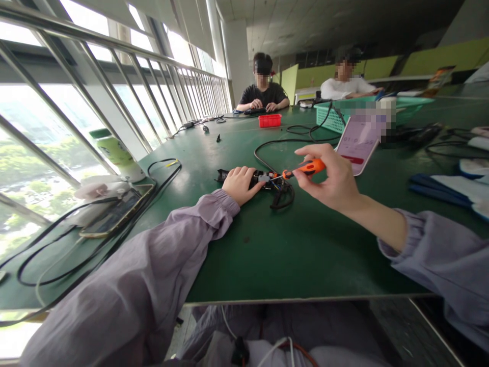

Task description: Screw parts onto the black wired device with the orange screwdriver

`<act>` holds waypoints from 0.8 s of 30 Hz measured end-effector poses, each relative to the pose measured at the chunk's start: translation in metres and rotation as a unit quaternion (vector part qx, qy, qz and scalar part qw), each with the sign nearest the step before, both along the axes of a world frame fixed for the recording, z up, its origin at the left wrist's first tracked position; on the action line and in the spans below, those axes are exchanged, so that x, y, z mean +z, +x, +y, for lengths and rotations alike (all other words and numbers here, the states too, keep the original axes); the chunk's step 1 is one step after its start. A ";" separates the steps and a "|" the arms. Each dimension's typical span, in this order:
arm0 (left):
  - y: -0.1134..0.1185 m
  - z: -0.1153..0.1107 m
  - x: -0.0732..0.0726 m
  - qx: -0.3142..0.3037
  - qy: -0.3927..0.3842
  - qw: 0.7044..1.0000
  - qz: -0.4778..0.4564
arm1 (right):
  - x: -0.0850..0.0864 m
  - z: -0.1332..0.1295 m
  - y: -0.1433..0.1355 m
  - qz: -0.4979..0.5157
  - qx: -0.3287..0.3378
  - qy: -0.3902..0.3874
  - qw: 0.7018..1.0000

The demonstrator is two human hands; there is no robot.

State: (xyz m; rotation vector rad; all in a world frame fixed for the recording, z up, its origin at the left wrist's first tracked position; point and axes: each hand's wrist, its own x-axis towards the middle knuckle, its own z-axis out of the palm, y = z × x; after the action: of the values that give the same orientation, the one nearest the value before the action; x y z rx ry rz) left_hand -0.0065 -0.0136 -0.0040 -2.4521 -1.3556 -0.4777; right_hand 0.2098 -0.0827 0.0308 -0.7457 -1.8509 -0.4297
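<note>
My left hand (240, 185) is closed over a long black device (222, 175), pinning it to the green table. The device's right end is exposed, with small coloured wires (278, 184) and a grey part under my thumb. My right hand (334, 178) grips an orange and black screwdriver (312, 167) between thumb and fingers. Its thin shaft points left, and the tip is at the exposed end; whether it sits in a screw is too small to tell. A black cord (282, 201) is bunched beside that end.
A phone (359, 140) stands propped behind my right hand, before a green basket (324, 118). A red tray (269, 121) is farther back. Another phone (118, 211), cables and a cup (120, 155) lie left. Gloves (451, 191) are right. Two people sit across the table.
</note>
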 end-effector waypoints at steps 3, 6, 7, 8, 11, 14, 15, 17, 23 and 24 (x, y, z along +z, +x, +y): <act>0.000 0.000 -0.001 0.001 0.003 1.000 0.003 | -0.002 0.000 0.000 0.000 0.015 -0.009 1.000; -0.001 0.001 -0.002 0.000 0.006 1.000 0.002 | -0.003 -0.001 -0.001 -0.011 0.024 -0.017 1.000; -0.001 0.002 -0.002 -0.001 0.007 1.000 0.001 | -0.003 -0.001 -0.001 -0.012 0.026 -0.018 0.999; -0.001 0.002 -0.003 -0.003 0.008 1.000 0.000 | -0.002 -0.002 -0.002 -0.011 0.026 -0.022 0.999; -0.001 0.003 -0.004 -0.006 0.010 1.000 -0.003 | -0.001 -0.003 -0.002 0.000 0.020 -0.034 0.999; -0.001 0.003 -0.004 -0.005 0.007 1.000 -0.004 | -0.001 -0.002 -0.001 0.011 0.009 -0.031 0.999; -0.001 0.003 -0.004 -0.005 0.006 1.000 -0.005 | -0.001 -0.001 -0.001 0.011 0.009 -0.024 1.000; -0.001 0.003 -0.003 -0.006 0.008 1.000 -0.005 | -0.003 0.000 0.000 0.007 0.019 -0.005 1.000; -0.001 0.002 -0.002 0.004 0.007 1.000 0.001 | -0.004 0.000 -0.002 -0.013 0.028 0.004 1.000; -0.001 0.002 -0.002 0.004 0.007 1.000 0.001 | -0.003 -0.001 -0.002 -0.016 0.021 -0.005 1.000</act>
State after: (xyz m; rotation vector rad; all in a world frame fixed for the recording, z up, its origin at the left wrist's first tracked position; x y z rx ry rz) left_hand -0.0071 -0.0115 -0.0063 -2.4341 -1.3552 -0.4816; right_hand 0.2080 -0.0837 0.0276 -0.7091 -1.8966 -0.4070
